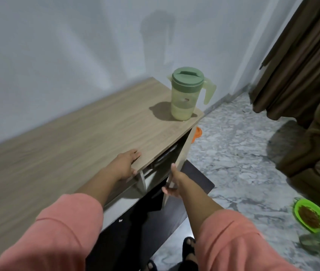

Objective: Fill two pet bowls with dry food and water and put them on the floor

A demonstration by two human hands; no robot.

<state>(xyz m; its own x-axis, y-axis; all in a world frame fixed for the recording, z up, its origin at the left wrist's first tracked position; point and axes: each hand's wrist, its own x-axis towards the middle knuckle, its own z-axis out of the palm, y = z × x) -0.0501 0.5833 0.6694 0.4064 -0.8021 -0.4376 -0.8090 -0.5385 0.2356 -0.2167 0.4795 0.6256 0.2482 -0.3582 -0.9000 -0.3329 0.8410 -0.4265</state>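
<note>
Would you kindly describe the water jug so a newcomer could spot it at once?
Find the long wooden cabinet against the white wall. At its far right corner stands the jug: pale green, translucent, with a darker green lid and side handle, the only thing on that top besides a resting hand.

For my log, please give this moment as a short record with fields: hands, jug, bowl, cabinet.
left hand: rests on the front edge of the cabinet top, fingers flat
right hand: grips the edge of the cabinet door
jug: green lidded jug, upright on the top's far right corner
bowl: green bowl with dry food, on the floor
</note>
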